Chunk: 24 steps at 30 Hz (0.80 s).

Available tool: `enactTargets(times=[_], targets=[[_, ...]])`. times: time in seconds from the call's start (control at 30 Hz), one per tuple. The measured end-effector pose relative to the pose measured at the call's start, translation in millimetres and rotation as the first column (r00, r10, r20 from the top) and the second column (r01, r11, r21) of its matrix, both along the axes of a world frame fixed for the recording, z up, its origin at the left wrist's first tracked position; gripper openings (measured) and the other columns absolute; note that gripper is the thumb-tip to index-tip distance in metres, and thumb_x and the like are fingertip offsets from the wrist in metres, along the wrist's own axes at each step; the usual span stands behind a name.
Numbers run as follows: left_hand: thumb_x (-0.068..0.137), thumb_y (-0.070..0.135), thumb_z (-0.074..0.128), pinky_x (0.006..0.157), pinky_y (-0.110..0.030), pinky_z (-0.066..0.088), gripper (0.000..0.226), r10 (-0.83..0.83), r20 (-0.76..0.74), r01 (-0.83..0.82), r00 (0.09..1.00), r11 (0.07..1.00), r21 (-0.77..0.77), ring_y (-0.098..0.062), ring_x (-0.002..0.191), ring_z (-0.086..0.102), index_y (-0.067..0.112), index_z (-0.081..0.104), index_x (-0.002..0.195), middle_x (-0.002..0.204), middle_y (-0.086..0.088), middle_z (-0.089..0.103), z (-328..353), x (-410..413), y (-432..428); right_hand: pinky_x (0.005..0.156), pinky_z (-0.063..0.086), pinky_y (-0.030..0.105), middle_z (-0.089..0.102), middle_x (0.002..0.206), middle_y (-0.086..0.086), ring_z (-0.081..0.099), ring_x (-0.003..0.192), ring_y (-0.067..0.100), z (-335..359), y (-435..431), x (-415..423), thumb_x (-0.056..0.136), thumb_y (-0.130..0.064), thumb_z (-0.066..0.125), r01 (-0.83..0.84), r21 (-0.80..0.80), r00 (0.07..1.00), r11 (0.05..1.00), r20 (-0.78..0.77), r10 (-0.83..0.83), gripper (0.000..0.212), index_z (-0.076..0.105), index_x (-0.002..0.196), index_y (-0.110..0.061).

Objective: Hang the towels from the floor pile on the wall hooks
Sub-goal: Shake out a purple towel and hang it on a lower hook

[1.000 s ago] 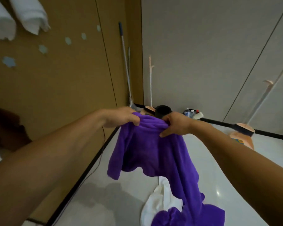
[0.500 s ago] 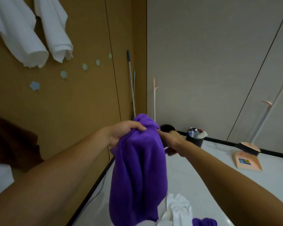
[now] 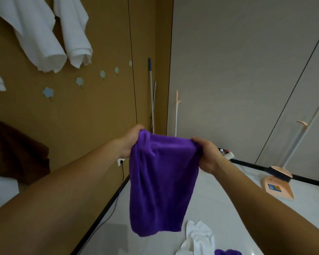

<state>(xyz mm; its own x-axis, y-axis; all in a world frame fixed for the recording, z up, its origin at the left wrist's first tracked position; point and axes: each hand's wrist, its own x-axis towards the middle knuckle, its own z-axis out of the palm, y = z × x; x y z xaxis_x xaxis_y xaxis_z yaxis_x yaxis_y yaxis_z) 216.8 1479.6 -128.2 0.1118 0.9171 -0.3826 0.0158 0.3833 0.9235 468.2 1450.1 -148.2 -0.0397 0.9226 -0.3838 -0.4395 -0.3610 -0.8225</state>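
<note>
Both grips clamp the soft purple microfibre towel point(image 3: 160, 181): left hand point(image 3: 130, 142) and right hand point(image 3: 206, 155) bunch its top edge, cloth hanging clear above the floor pile.

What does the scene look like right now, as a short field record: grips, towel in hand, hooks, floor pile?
purple towel: held up, spread, lower edge hanging loose
left grip: holds its top edge, left end
right grip: holds the same edge, right end
white towels: two hung, upper left
brown towel: hung, lower left
free hooks: row of pale flower-shaped ones, bare
floor pile: a white towel, with a purple piece beside it
</note>
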Motion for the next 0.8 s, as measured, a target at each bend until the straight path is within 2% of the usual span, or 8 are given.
enactTargets(times=[0.1, 0.17, 0.27, 0.33, 0.43, 0.53, 0.67, 0.8], targets=[[0.090, 0.036, 0.044, 0.075, -0.036, 0.047, 0.023, 0.209, -0.051, -0.209, 0.977, 0.978, -0.003, -0.024, 0.073, 0.055, 0.019, 0.053, 0.078, 0.079, -0.006, 0.056, -12.6, -24.7, 1.2, 0.079, 0.054, 0.039, 0.068, 0.102, 0.016, 0.064, 0.088, 0.026, 12.0, 8.7, 22.3, 0.085, -0.017, 0.069, 0.103, 0.022, 0.980, 0.994, 0.167, -0.105, 0.025, 0.066, 0.105, -0.002], [0.094, 0.026, 0.042, 0.065, -0.034, 0.053, 0.017, 0.297, 0.009, -0.297, 0.955, 0.955, -0.003, -0.025, 0.074, 0.059, 0.016, 0.056, 0.093, 0.091, -0.010, 0.061, -16.7, -34.8, 0.2, 0.072, 0.054, 0.038, 0.067, 0.095, 0.015, 0.063, 0.079, 0.025, 22.0, 12.6, 33.2, 0.081, -0.016, 0.073, 0.128, 0.060, 0.948, 0.990, 0.285, -0.140, 0.020, 0.067, 0.096, -0.003], [0.093, 0.017, 0.046, 0.061, -0.035, 0.047, 0.016, 0.394, -0.008, -0.394, 0.919, 0.918, 0.047, -0.023, 0.069, 0.056, 0.013, 0.057, 0.103, 0.100, -0.013, 0.061, -17.4, -45.5, 0.7, 0.071, 0.052, 0.037, 0.066, 0.093, 0.014, 0.061, 0.081, 0.026, 36.4, 18.0, 45.9, 0.077, -0.016, 0.077, 0.148, 0.104, 0.916, 0.983, 0.360, -0.176, 0.022, 0.067, 0.094, -0.006], [0.093, 0.015, 0.047, 0.057, -0.033, 0.043, 0.013, 0.433, -0.039, -0.429, 0.901, 0.900, 0.077, -0.021, 0.064, 0.054, 0.012, 0.058, 0.099, 0.091, -0.010, 0.061, -15.3, -51.0, 0.1, 0.068, 0.055, 0.036, 0.066, 0.091, 0.014, 0.061, 0.077, 0.025, 42.3, 19.2, 52.0, 0.076, -0.013, 0.077, 0.163, 0.096, 0.914, 0.982, 0.360, -0.187, 0.018, 0.067, 0.089, -0.006], [0.089, 0.017, 0.048, 0.055, -0.030, 0.041, 0.007, 0.433, -0.020, -0.432, 0.901, 0.901, 0.050, -0.019, 0.062, 0.051, 0.016, 0.054, 0.086, 0.077, -0.003, 0.054, -10.3, -54.6, -3.9, 0.083, 0.056, 0.043, 0.067, 0.102, 0.014, 0.063, 0.086, 0.027, 43.1, 18.4, 59.1, 0.080, -0.011, 0.073, 0.172, 0.038, 0.940, 0.984, 0.292, -0.176, 0.020, 0.066, 0.098, -0.007], [0.082, 0.019, 0.047, 0.058, -0.030, 0.042, 0.006, 0.449, 0.085, -0.452, 0.889, 0.892, 0.015, -0.019, 0.062, 0.051, 0.018, 0.048, 0.077, 0.071, -0.002, 0.053, -3.4, -54.6, -5.9, 0.063, 0.053, 0.034, 0.064, 0.098, 0.011, 0.062, 0.078, 0.021, 46.0, 18.6, 63.0, 0.088, -0.017, 0.068, 0.242, 0.074, 0.955, 0.967, 0.156, -0.251, 0.025, 0.058, 0.107, -0.005], [0.086, 0.024, 0.053, 0.056, -0.028, 0.041, 0.017, 0.460, 0.145, -0.467, 0.876, 0.884, 0.018, -0.016, 0.055, 0.050, 0.021, 0.049, 0.069, 0.049, 0.005, 0.054, 2.3, -49.4, -4.3, 0.063, 0.050, 0.029, 0.062, 0.095, 0.012, 0.059, 0.076, 0.018, 48.3, 20.5, 65.6, 0.087, -0.014, 0.069, 0.319, 0.149, 0.928, 0.936, 0.151, -0.340, 0.023, 0.059, 0.103, -0.002], [0.088, 0.018, 0.054, 0.055, -0.031, 0.043, 0.018, 0.497, 0.127, -0.508, 0.858, 0.858, 0.075, -0.015, 0.056, 0.050, 0.020, 0.053, 0.070, 0.062, 0.001, 0.054, -0.7, -52.5, 0.0, 0.057, 0.046, 0.028, 0.056, 0.082, 0.008, 0.054, 0.067, 0.016, 50.9, 18.9, 68.4, 0.087, -0.005, 0.065, 0.294, 0.216, 0.921, 0.931, 0.197, -0.337, 0.014, 0.054, 0.097, -0.005]])
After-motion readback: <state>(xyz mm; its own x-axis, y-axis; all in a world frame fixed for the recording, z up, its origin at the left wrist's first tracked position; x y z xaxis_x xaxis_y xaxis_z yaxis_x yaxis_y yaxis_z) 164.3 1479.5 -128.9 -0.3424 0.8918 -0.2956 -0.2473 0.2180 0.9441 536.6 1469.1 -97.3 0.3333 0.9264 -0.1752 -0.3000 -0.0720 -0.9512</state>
